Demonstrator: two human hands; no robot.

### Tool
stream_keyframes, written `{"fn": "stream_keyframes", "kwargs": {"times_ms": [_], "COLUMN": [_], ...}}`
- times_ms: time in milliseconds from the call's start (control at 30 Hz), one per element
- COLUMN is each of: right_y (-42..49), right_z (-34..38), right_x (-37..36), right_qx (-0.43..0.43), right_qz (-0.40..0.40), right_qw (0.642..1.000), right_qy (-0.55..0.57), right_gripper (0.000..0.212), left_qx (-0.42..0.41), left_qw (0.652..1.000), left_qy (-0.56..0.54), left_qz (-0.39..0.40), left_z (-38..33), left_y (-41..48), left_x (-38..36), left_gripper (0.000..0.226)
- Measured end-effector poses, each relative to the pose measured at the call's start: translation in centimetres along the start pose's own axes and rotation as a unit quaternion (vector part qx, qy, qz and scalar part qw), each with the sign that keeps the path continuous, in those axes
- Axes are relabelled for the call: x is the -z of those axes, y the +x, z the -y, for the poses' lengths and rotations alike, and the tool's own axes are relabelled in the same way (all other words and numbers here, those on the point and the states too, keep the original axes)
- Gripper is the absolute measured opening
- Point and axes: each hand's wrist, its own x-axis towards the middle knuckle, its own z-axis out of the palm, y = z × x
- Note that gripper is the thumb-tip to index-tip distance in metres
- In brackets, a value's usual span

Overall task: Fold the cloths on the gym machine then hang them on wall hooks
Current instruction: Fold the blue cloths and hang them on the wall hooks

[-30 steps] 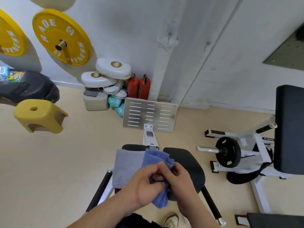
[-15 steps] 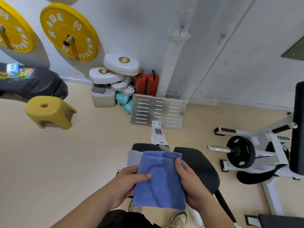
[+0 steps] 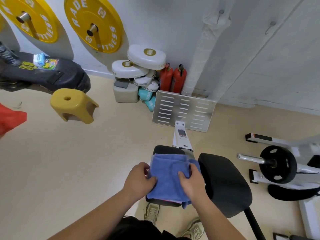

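In the lower middle of the frame, a black padded bench on the gym machine carries a soft blue folded cloth. The left hand and right hand each hold one side, each grip pinching an edge with the thumb on top. Two small metal wall hooks sit in the upper right.

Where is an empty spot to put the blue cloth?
The big black pad right of the blue cloth is bare; so is the floor between the yellow stool and the left hand. The small pad is covered, and the corner by the red extinguishers is crowded.
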Motion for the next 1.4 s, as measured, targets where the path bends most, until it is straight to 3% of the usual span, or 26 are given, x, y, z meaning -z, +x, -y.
{"fn": "stream_keyframes", "kwargs": {"times_ms": [100, 200, 300, 367, 433, 533, 600, 700, 767, 900, 1000, 1067, 1133, 1200, 1300, 1400], "right_y": [0.5, 0.7, 0.6, 0.7, 1.1, 2.2, 3.2, 3.9, 4.1, 4.9, 4.3, 3.1, 1.1, -1.2, -5.2, -9.3], "right_z": [-0.7, -1.4, -2.4, -3.3, -4.8, -6.4, -7.1, -7.7, -8.2, -8.4, -7.5, -7.0, -6.4, -5.6, -4.3, -3.1], "right_x": [0.1, 1.0, 2.3, 3.6, 5.1, 6.3, 6.0, 4.5, 3.6, 3.4, 4.5, 5.7, 7.0, 8.8, 12.1, 15.1], "right_qx": [0.025, 0.02, -0.012, -0.046, -0.056, 0.004, 0.079, 0.135, 0.126, 0.118, 0.114, 0.099, 0.047, -0.007, -0.045, -0.034], "right_qz": [-0.012, 0.034, 0.041, -0.013, -0.07, -0.064, -0.015, 0.041, 0.053, 0.039, 0.036, 0.022, 0.021, 0.018, -0.005, -0.064], "right_qw": [0.999, 0.999, 0.999, 0.998, 0.996, 0.982, 0.944, 0.851, 0.825, 0.821, 0.845, 0.901, 0.959, 0.988, 0.999, 0.989], "right_qy": [-0.038, -0.014, 0.017, 0.046, 0.023, -0.176, -0.32, -0.506, -0.549, -0.557, -0.521, -0.422, -0.28, -0.155, -0.009, 0.128], "right_gripper": [0.013, 0.017, 0.023, 0.039, 0.036, 0.012, 0.023, 0.042, 0.051, 0.048, 0.023, 0.007, 0.017, 0.027, 0.022, 0.015], "left_qx": [-0.201, -0.328, -0.302, -0.282, -0.286, -0.308, -0.326, -0.364, -0.381, -0.366, -0.362, -0.359, -0.359, -0.36, -0.358, -0.346], "left_qw": [0.969, 0.916, 0.891, 0.886, 0.884, 0.879, 0.883, 0.883, 0.881, 0.901, 0.909, 0.914, 0.917, 0.92, 0.928, 0.937], "left_qy": [0.11, 0.228, 0.339, 0.368, 0.37, 0.363, 0.336, 0.292, 0.274, 0.231, 0.207, 0.189, 0.171, 0.148, 0.094, 0.011], "left_qz": [-0.096, -0.048, 0.021, 0.02, 0.011, -0.002, -0.02, -0.051, -0.056, -0.036, -0.028, -0.026, -0.032, -0.041, -0.027, 0.053], "left_z": [-0.2, -0.9, -0.8, -0.3, 0.2, -0.1, -1.0, -2.0, -2.1, -1.9, -2.0, -2.3, -2.8, -3.5, -5.4, -8.1], "left_y": [0.1, 0.4, 1.4, 1.9, 2.0, 1.9, 1.4, -0.1, -1.3, -2.7, -3.3, -3.6, -3.8, -4.3, -5.7, -7.5], "left_x": [-0.9, -2.0, -3.2, -3.7, -4.1, -4.0, -3.6, -3.1, -2.9, -2.8, -2.8, -2.8, -2.8, -2.8, -2.9, -3.8], "left_gripper": [0.047, 0.065, 0.077, 0.078, 0.079, 0.076, 0.062, 0.036, 0.028, 0.023, 0.021, 0.021, 0.02, 0.02, 0.027, 0.03]}}
